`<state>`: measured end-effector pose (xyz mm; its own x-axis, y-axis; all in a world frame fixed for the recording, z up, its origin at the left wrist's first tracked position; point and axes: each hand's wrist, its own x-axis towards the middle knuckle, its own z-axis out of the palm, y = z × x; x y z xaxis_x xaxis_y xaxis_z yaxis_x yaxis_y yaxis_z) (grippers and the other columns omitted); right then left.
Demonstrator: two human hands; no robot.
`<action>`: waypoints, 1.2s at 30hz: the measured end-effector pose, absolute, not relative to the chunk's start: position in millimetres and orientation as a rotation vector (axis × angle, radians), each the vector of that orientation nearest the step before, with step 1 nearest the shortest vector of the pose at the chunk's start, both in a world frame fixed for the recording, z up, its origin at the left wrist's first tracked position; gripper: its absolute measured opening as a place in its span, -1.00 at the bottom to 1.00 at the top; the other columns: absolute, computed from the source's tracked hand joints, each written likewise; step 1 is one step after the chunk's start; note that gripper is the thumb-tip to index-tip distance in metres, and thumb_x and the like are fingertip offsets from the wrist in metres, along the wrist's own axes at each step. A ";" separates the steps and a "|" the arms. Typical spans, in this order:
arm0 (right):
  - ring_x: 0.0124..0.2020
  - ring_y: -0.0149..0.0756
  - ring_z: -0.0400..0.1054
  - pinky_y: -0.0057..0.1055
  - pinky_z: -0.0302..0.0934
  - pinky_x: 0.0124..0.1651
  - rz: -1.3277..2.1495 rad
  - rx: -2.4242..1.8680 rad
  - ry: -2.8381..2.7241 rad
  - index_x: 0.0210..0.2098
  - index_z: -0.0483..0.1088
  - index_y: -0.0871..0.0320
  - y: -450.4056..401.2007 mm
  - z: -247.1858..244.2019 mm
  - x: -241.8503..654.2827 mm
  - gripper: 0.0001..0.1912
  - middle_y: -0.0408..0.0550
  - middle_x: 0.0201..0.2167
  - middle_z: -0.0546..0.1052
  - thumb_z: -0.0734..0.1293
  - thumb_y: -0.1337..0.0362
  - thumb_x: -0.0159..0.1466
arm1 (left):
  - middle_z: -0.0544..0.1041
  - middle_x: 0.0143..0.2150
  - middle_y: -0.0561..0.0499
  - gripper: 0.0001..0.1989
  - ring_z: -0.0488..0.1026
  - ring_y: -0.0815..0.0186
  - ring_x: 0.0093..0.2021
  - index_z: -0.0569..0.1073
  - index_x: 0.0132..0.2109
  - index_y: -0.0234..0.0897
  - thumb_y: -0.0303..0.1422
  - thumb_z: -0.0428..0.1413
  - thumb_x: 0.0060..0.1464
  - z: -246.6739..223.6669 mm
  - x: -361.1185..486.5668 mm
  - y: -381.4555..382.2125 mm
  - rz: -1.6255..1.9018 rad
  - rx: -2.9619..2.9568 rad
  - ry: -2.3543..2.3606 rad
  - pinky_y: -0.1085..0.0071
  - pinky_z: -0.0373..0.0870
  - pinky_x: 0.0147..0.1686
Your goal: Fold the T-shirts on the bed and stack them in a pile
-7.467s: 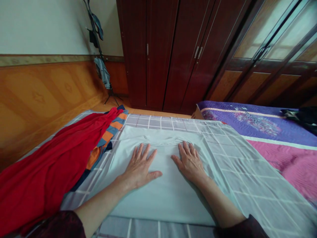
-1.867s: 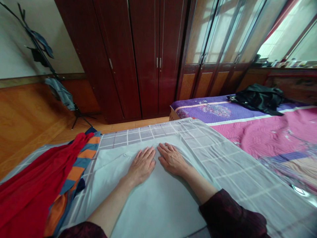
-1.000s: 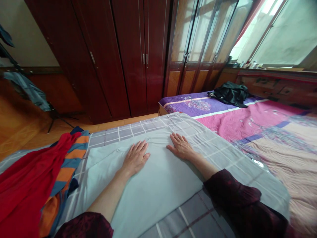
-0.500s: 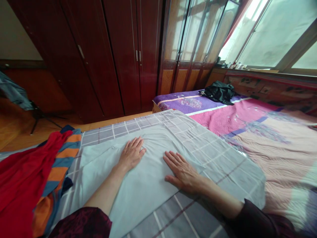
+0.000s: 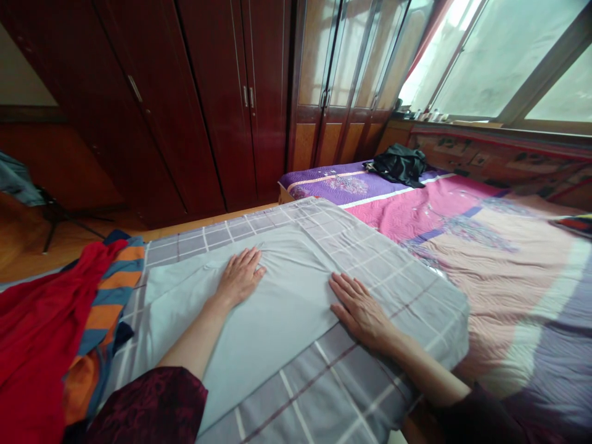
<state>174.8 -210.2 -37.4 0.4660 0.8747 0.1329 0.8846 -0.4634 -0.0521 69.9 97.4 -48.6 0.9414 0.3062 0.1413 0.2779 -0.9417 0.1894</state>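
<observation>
1. A person is working at a bedside with both bare hands on a pale panel (image 5: 263, 314) of cloth, which is lying across a checked sheet (image 5: 342, 382). The pictures do not settle whether the panel is a separate cloth or a fold of the sheet.
2. The panel is lying largely smooth, with its near edge running diagonally over the checked sheet. Soft wrinkles are showing at its far end, near the left hand, and the checks are lying uncovered along its right and near sides.
3. The left hand (image 5: 239, 279) is lying palm down on the panel's far part, with the fingers loosely spread and pointing away from the person. It is pinching nothing.
4. The right hand (image 5: 359, 311) is lying flat on the checked sheet just beside the panel's right edge, with the fingers spread and angled toward the far left. It is gripping nothing.
5. Both arms are reaching forward and well apart, with the hands not touching. A dark maroon sleeve (image 5: 148, 407) is covering the left arm above the forearm.
6. Left of the checked sheet, a red cloth (image 5: 41, 327) is lying over a striped cloth (image 5: 111, 290). To its right is a pink-and-purple quilt (image 5: 499, 259) carrying a black bundle (image 5: 400, 165), and beyond it stands a dark wardrobe (image 5: 198, 105).
</observation>
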 end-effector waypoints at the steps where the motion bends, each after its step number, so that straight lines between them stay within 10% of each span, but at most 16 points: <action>1: 0.32 -0.08 -0.09 -0.02 -0.07 0.28 -0.155 -2.606 -1.510 0.26 0.12 0.26 -209.7 -39.0 174.6 -0.46 0.10 0.30 0.09 0.02 0.11 0.39 | 0.10 0.35 -0.09 -0.49 -0.01 0.16 0.34 0.16 0.29 -0.26 -0.18 -0.20 0.26 -47.2 70.3 97.0 0.259 2.934 0.446 0.08 -0.07 0.27; 15: 0.32 -0.09 -0.09 -0.04 -0.09 0.29 -0.118 -2.254 -1.856 0.23 0.16 0.23 -175.7 -15.6 107.4 -0.52 0.10 0.30 0.08 0.09 0.27 0.35 | -0.06 0.40 -0.04 -0.34 -0.18 0.22 0.38 -0.13 0.37 -0.18 0.01 -0.22 0.25 -19.5 -54.2 -1.3 0.078 3.080 -0.144 0.16 -0.25 0.31; 36: 0.14 0.09 0.18 -0.05 0.09 0.16 -0.203 -2.567 -1.422 0.17 0.17 0.37 -232.5 -46.2 225.8 -0.33 0.30 0.12 0.32 0.06 -0.04 0.30 | -0.10 0.40 -0.10 -0.26 -0.15 0.09 0.37 -0.16 0.37 -0.18 0.06 -0.16 0.19 -25.7 -183.5 44.2 0.010 3.041 0.543 0.12 -0.15 0.29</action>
<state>225.8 -232.5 -46.2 0.5277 0.8216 0.2155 0.8491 -0.5172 -0.1075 -183.5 44.2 -25.7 0.9382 0.3460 -0.0028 0.3457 -0.9369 0.0527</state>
